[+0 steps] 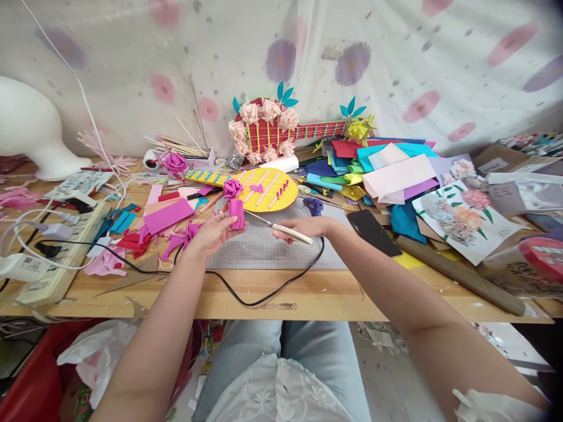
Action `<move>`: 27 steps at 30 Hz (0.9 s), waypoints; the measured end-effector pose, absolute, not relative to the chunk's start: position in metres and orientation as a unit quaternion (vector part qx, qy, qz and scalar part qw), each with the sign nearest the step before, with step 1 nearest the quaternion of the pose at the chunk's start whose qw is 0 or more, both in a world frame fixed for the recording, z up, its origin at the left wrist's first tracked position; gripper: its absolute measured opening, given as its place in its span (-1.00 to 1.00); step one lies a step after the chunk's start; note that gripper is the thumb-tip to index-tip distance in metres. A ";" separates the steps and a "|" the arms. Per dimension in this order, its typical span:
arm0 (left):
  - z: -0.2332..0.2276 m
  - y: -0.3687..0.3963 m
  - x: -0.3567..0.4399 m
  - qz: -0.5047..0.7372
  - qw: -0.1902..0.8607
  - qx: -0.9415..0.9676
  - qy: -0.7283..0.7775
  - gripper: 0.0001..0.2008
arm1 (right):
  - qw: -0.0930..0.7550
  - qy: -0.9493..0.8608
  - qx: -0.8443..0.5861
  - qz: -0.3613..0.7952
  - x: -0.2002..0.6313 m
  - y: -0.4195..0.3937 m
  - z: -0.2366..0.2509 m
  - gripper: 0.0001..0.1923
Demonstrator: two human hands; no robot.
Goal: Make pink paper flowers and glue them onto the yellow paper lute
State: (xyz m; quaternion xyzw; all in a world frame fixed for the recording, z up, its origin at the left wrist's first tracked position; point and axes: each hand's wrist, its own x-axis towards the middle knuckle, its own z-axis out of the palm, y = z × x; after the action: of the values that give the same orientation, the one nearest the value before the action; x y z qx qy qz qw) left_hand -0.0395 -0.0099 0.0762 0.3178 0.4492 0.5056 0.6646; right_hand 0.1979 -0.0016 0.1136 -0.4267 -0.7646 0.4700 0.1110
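Observation:
My left hand (pixel 214 232) pinches a small folded piece of pink foam (pixel 236 213) upright over the grey cutting mat (pixel 264 249). My right hand (pixel 303 227) grips scissors (pixel 281 227) by their cream handles; the metal blades point left toward the pink piece, tips close to it. Just beyond lies a yellow foam guitar (pixel 257 189) with pink strips and a pink paper flower (pixel 232 187). Further back leans a red guitar (pixel 281 132) trimmed with pale pink flowers.
A black cable (pixel 246 293) loops across the wooden table's (pixel 308 293) front edge. A power strip (pixel 61 252) sits left, a phone (pixel 373 232) and blue glue gun (pixel 313 205) right of the mat. Stacked foam sheets (pixel 387 167) and flower prints (pixel 461 220) crowd the right.

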 end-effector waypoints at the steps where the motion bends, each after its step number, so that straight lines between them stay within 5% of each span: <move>1: 0.076 -0.011 -0.039 0.495 0.660 0.326 0.461 -0.93 | 0.073 -0.769 -0.419 0.477 0.195 -0.001 0.113 -0.65; 8: 0.072 -0.019 -0.036 0.425 0.637 0.409 0.496 -0.91 | -0.074 -0.801 -0.403 0.436 0.183 0.007 0.109 -0.50; 27: 0.065 -0.009 -0.037 0.408 0.553 0.461 0.562 -0.83 | -0.078 -0.824 -0.389 0.405 0.191 0.008 0.110 -0.50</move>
State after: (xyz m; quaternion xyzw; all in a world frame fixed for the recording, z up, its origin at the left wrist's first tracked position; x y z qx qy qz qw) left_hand -0.0374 -0.0093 0.0654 0.4608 0.5616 0.4078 0.5530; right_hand 0.1913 0.0081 0.1101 -0.3889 -0.8239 0.4047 -0.0782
